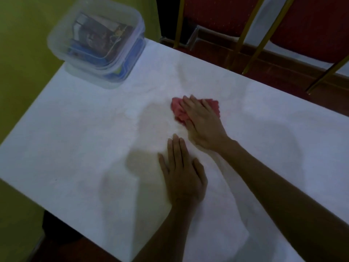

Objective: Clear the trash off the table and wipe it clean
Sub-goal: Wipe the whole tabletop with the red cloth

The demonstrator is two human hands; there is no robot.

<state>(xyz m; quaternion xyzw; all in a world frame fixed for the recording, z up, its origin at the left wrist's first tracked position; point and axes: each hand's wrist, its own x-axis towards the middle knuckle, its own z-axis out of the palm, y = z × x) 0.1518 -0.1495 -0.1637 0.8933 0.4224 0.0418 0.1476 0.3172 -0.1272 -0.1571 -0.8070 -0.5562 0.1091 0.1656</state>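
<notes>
Under R hand point(203, 122) grip: red cloth point(179, 112).

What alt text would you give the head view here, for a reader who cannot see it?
A person's right hand presses a red cloth flat on a white table, while the left hand rests palm down nearer the body. A clear plastic container holding wrappers sits at the far left corner.

head cam | above, angled forward-down | close over table point(75, 148) | single view
</notes>
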